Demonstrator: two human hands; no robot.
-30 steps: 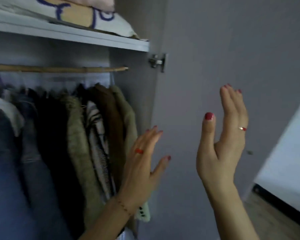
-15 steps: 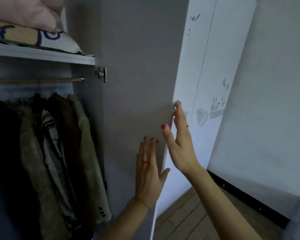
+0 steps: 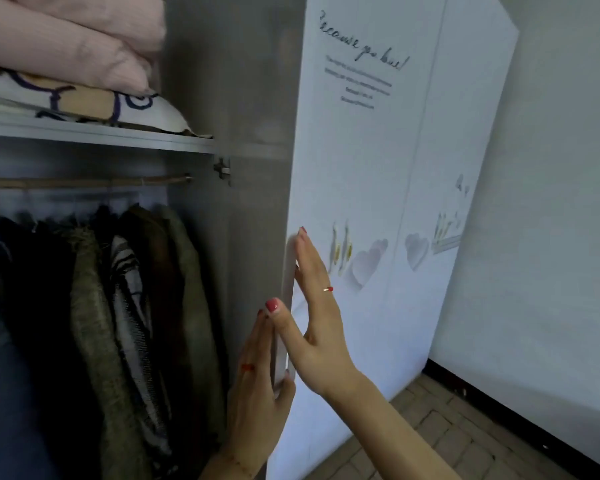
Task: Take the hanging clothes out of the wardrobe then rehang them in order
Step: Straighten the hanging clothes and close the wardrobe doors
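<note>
While the wardrobe door [image 3: 378,209] stands swung wide on its hinge [image 3: 222,169], both hands flank its free vertical edge: the left hand [image 3: 257,386] lies flat against the grey inner face with fingers straight, its thumb hooked round the edge, and the right hand [image 3: 317,306] presses its straight fingers on the white printed outer face, thumb reaching back to the edge. Neither hand is clenched; both are extended and bear on the panel rather than clasping it. The hanging clothes [image 3: 125,306], the object of the task, are inside the wardrobe to the left, suspended in a dense row from the wooden rail [image 3: 84,182] beneath the shelf [image 3: 94,135], which carries folded bedding [image 3: 73,64]; none has yet been removed. The step in hand appears to be settling the door fully open. It is best done with even pressure near the edge, guiding the panel to rest without forcing the hinge or striking the wall [image 3: 551,237] just behind. The opening is bounded above by the shelf lip and on the right by the door's inner face, close beside the outermost coat. Garments should therefore leave by lifting each hanger clear of the rail, then drawing outward toward the viewer, where open room over the brick-patterned floor [image 3: 447,438] seems available.
</note>
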